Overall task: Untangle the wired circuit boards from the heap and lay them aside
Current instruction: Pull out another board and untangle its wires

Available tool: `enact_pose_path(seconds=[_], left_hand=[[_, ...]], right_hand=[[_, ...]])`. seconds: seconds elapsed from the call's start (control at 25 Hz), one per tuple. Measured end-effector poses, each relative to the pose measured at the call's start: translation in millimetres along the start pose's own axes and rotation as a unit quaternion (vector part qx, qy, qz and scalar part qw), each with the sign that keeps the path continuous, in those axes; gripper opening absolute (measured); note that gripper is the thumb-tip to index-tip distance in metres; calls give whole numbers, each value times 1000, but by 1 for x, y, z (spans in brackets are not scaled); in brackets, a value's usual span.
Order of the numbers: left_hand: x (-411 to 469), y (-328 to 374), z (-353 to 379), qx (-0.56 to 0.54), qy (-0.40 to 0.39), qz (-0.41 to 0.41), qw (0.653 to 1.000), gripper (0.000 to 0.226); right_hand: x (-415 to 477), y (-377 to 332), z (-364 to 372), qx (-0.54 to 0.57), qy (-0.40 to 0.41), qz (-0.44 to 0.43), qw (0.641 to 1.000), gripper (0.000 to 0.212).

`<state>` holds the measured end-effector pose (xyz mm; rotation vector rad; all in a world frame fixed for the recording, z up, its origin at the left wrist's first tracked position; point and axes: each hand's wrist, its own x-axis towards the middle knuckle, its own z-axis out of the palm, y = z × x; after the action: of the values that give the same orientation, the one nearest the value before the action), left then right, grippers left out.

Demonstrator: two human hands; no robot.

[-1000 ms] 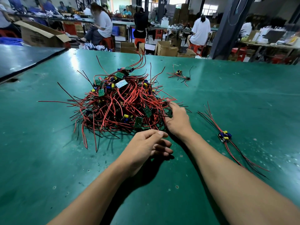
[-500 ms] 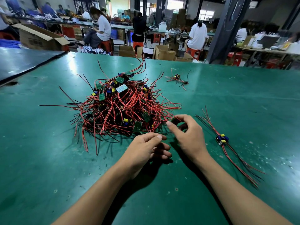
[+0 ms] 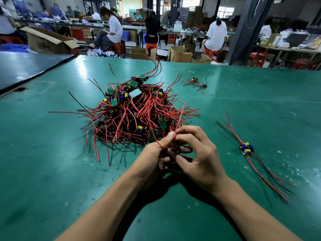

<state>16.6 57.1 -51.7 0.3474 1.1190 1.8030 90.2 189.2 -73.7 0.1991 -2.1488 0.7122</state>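
Observation:
A heap of small green circuit boards with red and black wires [image 3: 137, 112] lies on the green table [image 3: 52, 171], just beyond my hands. My left hand [image 3: 156, 157] and my right hand [image 3: 198, 153] meet at the heap's near edge. Both pinch the red wires of one wired board [image 3: 175, 134], whose wires still run up into the heap. The board itself is mostly hidden between my fingers. A separated wired board [image 3: 246, 148] lies to the right with its wires straightened.
Another loose wired board [image 3: 195, 80] lies at the far side of the table. A darker table [image 3: 26, 66] adjoins at the left. Behind the table's far edge are cardboard boxes [image 3: 178, 53], red stools and several seated people.
My right hand pulled back from the heap's edge and rose with red wires. My left hand lifted off the table and joined it on the same wires.

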Motion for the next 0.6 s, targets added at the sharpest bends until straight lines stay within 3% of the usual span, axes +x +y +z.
enact_pose_path(seconds=[0.16,0.28,0.44,0.6], left_hand=[[1,-2,-5,10,-2,44,999,33],[3,-5,-8,24,-10,68,997,27],[6,-3,-7,26,-7,52,998,28],[5,-4,-6,46,-7,45,998,32]], right_hand=[[-1,1,-6,46,-1,30,998,28],[-2,-2,-10,127,11,118,985,23],[4,-5,-14,326,50,285,900,11],[5,0,-12,341,-20,353,871,33]])
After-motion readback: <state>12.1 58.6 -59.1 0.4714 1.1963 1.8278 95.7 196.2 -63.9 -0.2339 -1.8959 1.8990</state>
